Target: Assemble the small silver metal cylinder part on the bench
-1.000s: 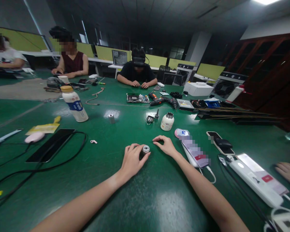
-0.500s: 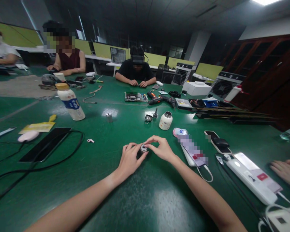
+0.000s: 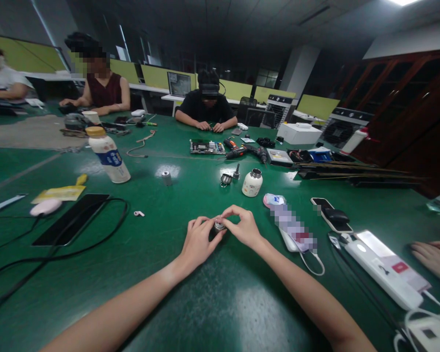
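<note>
On the green table, my left hand [image 3: 197, 238] closes its thumb and fingers round a small metal cylinder [image 3: 219, 225]. The thumb and forefinger of my right hand [image 3: 245, 228] meet in a pinch over the cylinder's top; whatever lies between those fingertips is too small to make out. Beyond them stands a squat cream bottle [image 3: 252, 185] with its steel mouth uncovered. Left of it lie a metal piece with a ring [image 3: 226, 180] and a dark tapered metal part [image 3: 236, 171]. A second small metal cylinder [image 3: 166, 178] stands farther left.
Leftward are an earbud [image 3: 139, 213], a black tablet [image 3: 73, 220] with cables, and a milk bottle [image 3: 110, 159]. A phone in a pouch [image 3: 293, 222] and a power strip [image 3: 383, 271] lie right. Drills [image 3: 238, 150] and a circuit board [image 3: 206, 146] lie farther back. Several people sit around.
My right fingertips now cover more of the cylinder's top, whose face showed earlier. My left hand keeps its hold. The view has shifted slightly.
</note>
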Available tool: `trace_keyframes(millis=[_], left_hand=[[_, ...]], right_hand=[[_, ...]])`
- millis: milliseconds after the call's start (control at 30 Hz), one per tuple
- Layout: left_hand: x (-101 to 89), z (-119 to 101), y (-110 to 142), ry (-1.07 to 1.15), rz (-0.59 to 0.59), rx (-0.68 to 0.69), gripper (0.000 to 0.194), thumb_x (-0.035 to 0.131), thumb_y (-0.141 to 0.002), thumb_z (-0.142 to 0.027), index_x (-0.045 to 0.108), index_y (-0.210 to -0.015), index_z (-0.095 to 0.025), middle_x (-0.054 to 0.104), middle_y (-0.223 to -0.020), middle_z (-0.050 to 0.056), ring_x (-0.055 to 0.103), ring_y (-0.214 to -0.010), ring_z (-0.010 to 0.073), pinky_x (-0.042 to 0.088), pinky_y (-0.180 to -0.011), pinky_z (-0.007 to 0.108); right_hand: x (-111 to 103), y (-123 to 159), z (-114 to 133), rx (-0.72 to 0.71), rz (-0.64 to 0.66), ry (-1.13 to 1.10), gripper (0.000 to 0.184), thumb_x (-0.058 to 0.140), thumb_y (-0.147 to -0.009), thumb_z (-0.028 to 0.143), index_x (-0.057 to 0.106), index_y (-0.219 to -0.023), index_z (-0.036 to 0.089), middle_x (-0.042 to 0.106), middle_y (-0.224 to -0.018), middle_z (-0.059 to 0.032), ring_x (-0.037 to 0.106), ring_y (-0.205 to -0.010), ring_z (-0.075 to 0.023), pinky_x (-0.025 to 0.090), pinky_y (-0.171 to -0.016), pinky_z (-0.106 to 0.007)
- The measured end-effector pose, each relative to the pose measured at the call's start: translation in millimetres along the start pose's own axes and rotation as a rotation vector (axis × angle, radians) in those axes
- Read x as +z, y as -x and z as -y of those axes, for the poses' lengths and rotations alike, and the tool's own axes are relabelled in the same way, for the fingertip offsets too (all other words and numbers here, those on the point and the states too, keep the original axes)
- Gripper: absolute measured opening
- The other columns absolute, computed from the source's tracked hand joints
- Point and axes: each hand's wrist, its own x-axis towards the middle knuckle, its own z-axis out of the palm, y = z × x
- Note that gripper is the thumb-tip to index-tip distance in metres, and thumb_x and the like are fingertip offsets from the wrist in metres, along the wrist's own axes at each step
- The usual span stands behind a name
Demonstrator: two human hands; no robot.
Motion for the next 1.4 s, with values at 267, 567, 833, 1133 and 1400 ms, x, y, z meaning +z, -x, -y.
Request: trace_keyframes(millis=[267, 567, 833, 1133, 1400], left_hand=[[1.1, 1, 1, -0.017, -0.006, 0.021, 0.027, 0.056, -0.089, -0.035, 0.064, -0.109, -0.017, 0.071, -0.105, 0.009, 0.056, -0.100, 0.0265, 0.039, -0.085, 0.042], [0.4, 0, 1, -0.015, -0.019, 0.028, 0.028, 0.057, -0.090, -0.036, 0.063, -0.110, -0.018, 0.071, -0.100, 0.008, 0.057, -0.098, 0.0253, 0.039, -0.083, 0.040], [0.1, 0, 1, -0.017, -0.011, 0.029, 0.027, 0.055, -0.090, -0.036, 0.062, -0.109, -0.018, 0.070, -0.099, 0.008, 0.057, -0.098, 0.0250, 0.039, -0.083, 0.039], [-0.2, -1, 1, -0.013, -0.015, 0.032, 0.027, 0.055, -0.090, -0.036, 0.062, -0.110, -0.018, 0.070, -0.100, 0.008, 0.057, -0.098, 0.0247, 0.039, -0.083, 0.039], [1.8, 2, 1, 0.005, -0.005, 0.030, 0.027, 0.056, -0.089, -0.033, 0.062, -0.111, -0.018, 0.070, -0.101, 0.008, 0.056, -0.099, 0.0258, 0.038, -0.084, 0.041]], right_hand=[[4, 1, -6, 0.054, 0.008, -0.058, 0.011, 0.069, -0.077, 0.030, 0.066, -0.074, 0.020, 0.070, -0.076, -0.0003, 0.066, -0.075, -0.0161, 0.050, -0.073, -0.027], [4, -1, -10, 0.131, -0.101, -0.090, 0.027, 0.073, -0.074, 0.038, 0.060, -0.089, 0.020, 0.067, -0.069, 0.0010, 0.066, -0.069, -0.0167, 0.051, -0.072, -0.030], [-19, -9, 1, 0.007, 0.338, -0.141, 0.021, 0.064, -0.082, 0.021, 0.067, -0.102, 0.021, 0.072, -0.100, -0.0031, 0.068, -0.096, -0.0178, 0.051, -0.090, -0.033], [-5, -5, -6, 0.002, 0.150, -0.090, 0.007, 0.066, -0.081, 0.022, 0.066, -0.087, 0.021, 0.070, -0.085, -0.0006, 0.068, -0.083, -0.0162, 0.052, -0.080, -0.030], [4, 0, -12, -0.073, 0.064, -0.018, 0.018, 0.064, -0.082, 0.025, 0.063, -0.100, 0.022, 0.069, -0.088, -0.0007, 0.066, -0.083, -0.0151, 0.050, -0.081, -0.030]])
